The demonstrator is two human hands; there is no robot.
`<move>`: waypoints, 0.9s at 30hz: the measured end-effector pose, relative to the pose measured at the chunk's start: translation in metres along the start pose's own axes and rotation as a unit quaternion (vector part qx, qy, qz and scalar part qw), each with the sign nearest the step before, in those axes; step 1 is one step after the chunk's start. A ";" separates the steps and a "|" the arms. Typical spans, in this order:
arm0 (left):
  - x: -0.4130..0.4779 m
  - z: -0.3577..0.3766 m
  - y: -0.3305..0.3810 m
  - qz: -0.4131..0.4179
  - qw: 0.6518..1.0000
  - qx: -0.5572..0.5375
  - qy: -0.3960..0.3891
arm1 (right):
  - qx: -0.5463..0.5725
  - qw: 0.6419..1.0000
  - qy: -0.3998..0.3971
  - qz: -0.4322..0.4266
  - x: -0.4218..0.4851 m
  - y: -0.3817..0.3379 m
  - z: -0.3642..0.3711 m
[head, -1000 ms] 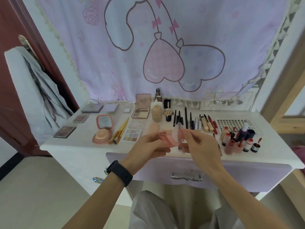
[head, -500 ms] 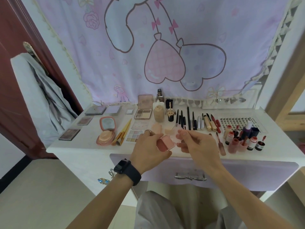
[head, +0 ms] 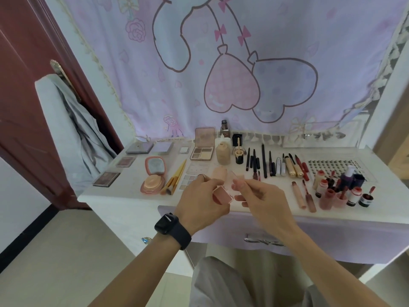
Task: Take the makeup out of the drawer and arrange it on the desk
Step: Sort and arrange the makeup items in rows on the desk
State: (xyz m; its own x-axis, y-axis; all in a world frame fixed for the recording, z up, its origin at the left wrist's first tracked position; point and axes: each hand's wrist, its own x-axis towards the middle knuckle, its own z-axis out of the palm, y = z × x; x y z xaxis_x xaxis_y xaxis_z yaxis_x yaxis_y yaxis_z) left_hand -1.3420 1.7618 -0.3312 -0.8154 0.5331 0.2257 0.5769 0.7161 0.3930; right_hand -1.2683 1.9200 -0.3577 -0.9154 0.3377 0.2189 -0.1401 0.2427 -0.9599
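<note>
Compact (head: 222, 194) now face-on, axis diagonal

Over the front edge of the white desk (head: 124, 202), the left hand (head: 199, 206), a black smartwatch (head: 171, 227) on its wrist, holds a small square pink blush compact (head: 222, 196). The right hand (head: 262, 199) pinches a clear plastic lid (head: 236, 177) just beside it. Slim black pencils (head: 263, 160) lie in a row toward the back edge.

Both bare forearms reach forward and converge; left hand (head: 199, 203) back-up, fingers curled round a small pink compact (head: 222, 196); right hand (head: 263, 200) just beside it, thumb and forefinger pinching the clear lid (head: 236, 177), the other fingers loosely curled.
</note>
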 end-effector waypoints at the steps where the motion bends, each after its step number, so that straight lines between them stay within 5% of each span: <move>1: -0.001 -0.001 -0.003 -0.004 1.000 -0.005 0.001 | -0.007 1.000 -0.009 -0.001 0.000 -0.001 0.002; 11: 0.009 -0.044 -0.057 -0.136 0.975 -0.171 0.049 | -0.269 0.963 -0.016 -0.020 -0.015 0.023 0.004; 20: 0.076 -0.084 -0.107 -0.215 0.955 -0.172 0.107 | -0.450 0.886 -0.099 -0.059 -0.013 0.053 0.039; 27: 0.130 -0.097 -0.138 -0.258 0.959 -0.085 0.079 | -0.534 0.839 -0.063 -0.085 -0.006 0.055 0.048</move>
State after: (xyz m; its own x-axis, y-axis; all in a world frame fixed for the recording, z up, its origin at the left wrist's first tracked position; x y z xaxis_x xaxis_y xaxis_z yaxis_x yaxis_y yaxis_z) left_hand -1.5325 1.6887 -0.2698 -0.9951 0.0425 0.0891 0.0891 0.7755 0.6250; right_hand -1.2887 1.8873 -0.4205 -0.9585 0.1339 0.2516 0.0844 0.9765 -0.1984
